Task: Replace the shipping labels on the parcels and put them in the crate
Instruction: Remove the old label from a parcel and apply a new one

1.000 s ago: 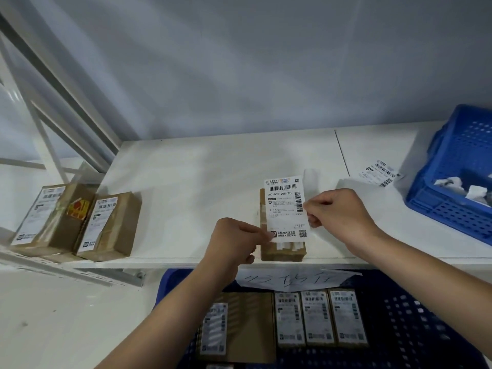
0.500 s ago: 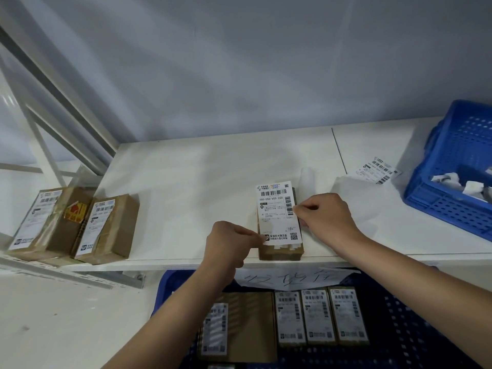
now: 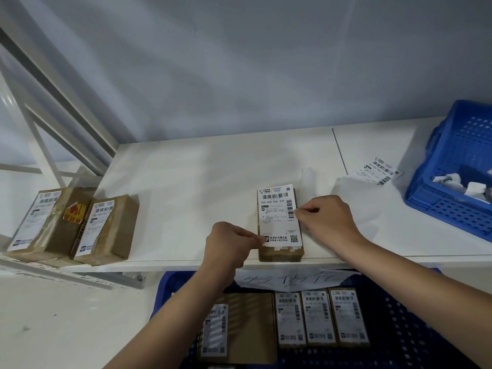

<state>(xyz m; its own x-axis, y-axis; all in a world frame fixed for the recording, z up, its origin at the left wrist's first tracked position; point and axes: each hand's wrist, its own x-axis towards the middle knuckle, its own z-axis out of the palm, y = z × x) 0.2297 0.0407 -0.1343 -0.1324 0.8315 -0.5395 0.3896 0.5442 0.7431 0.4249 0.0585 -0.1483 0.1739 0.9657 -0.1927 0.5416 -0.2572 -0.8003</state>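
Observation:
A small brown parcel lies near the front edge of the white shelf. A white shipping label lies flat on its top. My left hand pinches the label's lower left corner. My right hand pinches its right edge. Below the shelf stands a blue crate holding several labelled parcels, with a handwritten paper sheet over its far rim.
Two labelled brown parcels sit at the shelf's left end. A loose label and a translucent backing sheet lie to the right. A blue basket at far right holds crumpled paper.
Both hands have lowered the label from a raised, tilted position until it lies flat on the parcel's top.

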